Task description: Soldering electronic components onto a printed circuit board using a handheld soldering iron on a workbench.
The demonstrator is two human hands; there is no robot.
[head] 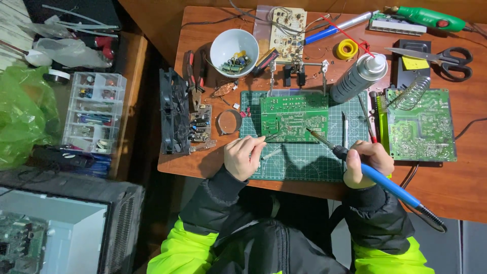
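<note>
— Where does the board sit from the hands?

— The green circuit board (294, 117) lies flat on the green cutting mat (304, 165), up and away from the person, between the two hands and a little beyond both. Its long side runs across the table (456, 187), left to right.

— And the iron?

— The right hand (369, 163) is wrapped tight around the blue soldering iron (378, 177). The iron's long axis slants: handle low and to the right, trailing off past the table's near edge, tip up and to the left. That tip (310, 131) is right at the board's lower right part; whether it touches, I cannot tell from here.

— The other hand?

— The left hand (244, 156) is closed, fingers pinched on something thin, wire or solder perhaps, too fine for me to name. The thin thing points right, toward the board's lower left corner. This hand is just beside the board's near edge, so by the hand itself it is the nearer; the right one stands farther off and reaches by the length of the iron.

— So they come in from two sides?

— Yes, left hand from the lower left, iron from the lower right, both aiming inward along the board's near edge.

— Anything crowding it?

— A grey spray can (359, 77) lies above right, a second green board (421, 127) with a coiled iron stand (412, 94) well to the right, a white bowl (234, 49) of small parts up left.
</note>
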